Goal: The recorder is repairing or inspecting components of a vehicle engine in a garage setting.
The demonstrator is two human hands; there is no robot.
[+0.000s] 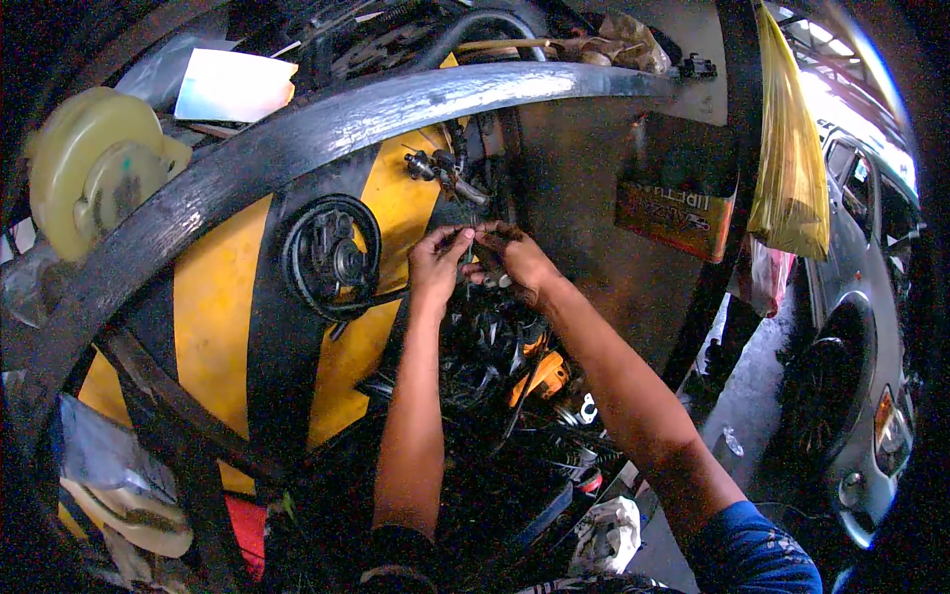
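My left hand (435, 265) and my right hand (517, 259) meet in the middle of the view, fingertips pinched together. Whatever sits between them is too small and dark to make out. Dark grime covers the fingers of my right hand. Just above the fingertips, a metal fitting with a dark knobbed end (443, 176) lies against the yellow-and-black striped panel (223, 312). Left of my hands, a black hose (289, 252) loops around a round dark part (346, 259). Beneath my hands, dark clutter surrounds an orange part (542, 378).
A thick grey curved bar (336, 117) arches over the workspace. At the upper left stands a yellowish plastic container (74, 173). Right of my hands are an orange-and-black box (673, 213) and a hanging yellow bag (787, 168). A grey car (861, 327) is parked at the far right.
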